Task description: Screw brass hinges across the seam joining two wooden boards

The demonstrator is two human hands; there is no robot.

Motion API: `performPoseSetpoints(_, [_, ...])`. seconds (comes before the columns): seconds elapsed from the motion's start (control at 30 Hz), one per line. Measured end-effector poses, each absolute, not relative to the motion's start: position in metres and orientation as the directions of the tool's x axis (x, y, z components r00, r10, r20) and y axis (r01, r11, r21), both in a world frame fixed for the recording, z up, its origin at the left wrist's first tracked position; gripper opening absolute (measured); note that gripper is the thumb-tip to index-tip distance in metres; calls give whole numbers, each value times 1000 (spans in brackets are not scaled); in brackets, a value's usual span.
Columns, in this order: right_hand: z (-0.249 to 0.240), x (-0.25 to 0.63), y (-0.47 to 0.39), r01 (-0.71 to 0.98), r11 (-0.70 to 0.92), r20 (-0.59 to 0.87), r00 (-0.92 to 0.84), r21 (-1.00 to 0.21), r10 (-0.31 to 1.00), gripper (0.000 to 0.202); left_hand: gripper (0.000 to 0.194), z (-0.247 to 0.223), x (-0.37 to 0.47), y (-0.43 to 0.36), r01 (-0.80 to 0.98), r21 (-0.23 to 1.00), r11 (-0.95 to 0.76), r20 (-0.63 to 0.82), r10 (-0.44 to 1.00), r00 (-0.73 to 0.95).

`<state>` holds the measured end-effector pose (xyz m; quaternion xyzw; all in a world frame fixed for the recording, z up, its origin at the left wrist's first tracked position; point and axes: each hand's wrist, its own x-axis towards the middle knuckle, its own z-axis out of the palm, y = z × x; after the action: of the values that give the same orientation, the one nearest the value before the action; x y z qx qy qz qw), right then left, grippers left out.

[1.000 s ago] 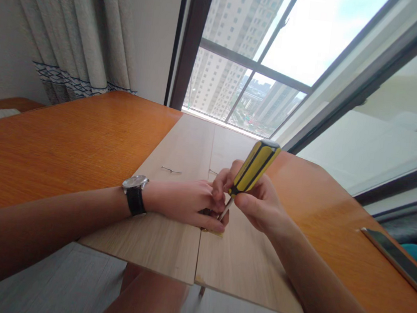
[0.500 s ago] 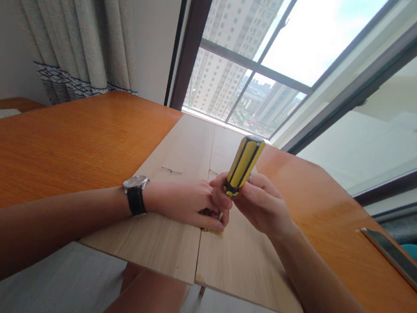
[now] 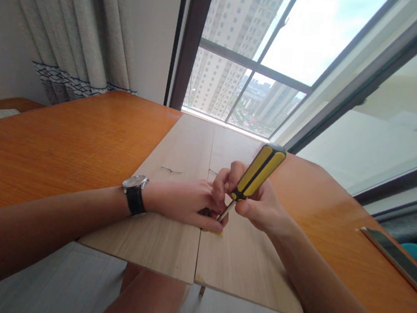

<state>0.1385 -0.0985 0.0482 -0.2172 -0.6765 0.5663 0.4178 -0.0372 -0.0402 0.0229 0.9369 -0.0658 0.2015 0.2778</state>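
A yellow and black screwdriver (image 3: 260, 171) leans to the upper right, its shaft running down to the fingertips of my left hand (image 3: 188, 203). My right hand (image 3: 259, 200) is closed round the lower end of its handle. The left hand lies on two pale wooden boards (image 3: 161, 244), near the seam between them, its fingers curled over a small dark part that they mostly hide. A bit of brass-coloured metal (image 3: 216, 233) shows below the left thumb. The screwdriver's tip is hidden.
The boards lie on an orange wooden table (image 3: 82, 142). Small dark screws (image 3: 171, 171) sit on the left board beyond my left hand. A dark flat strip (image 3: 395, 263) lies at the right. Behind stand a window (image 3: 254, 66) and a grey curtain (image 3: 83, 26).
The screwdriver handle has tilted to the right, baring more of the shaft. My right hand's fingers have shifted around it. My left hand has stayed in place.
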Motion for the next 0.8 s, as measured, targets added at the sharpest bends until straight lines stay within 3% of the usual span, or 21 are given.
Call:
performPoseSetpoints(0.27, [53, 138, -102, -231, 210, 307, -577, -950, 756, 34, 12, 28, -39, -44, -229, 495, -838, 429, 6, 903])
performPoseSetpoints(0.57, [53, 140, -102, -184, 233, 296, -541, -955, 787, 28, 14, 23, -37, -43, -255, 560, -788, 438, 20, 899])
performPoseSetpoints(0.8, [48, 141, -100, -179, 270, 324, -548, -946, 771, 25, 12, 23, -38, -41, -261, 535, -804, 439, 0, 899])
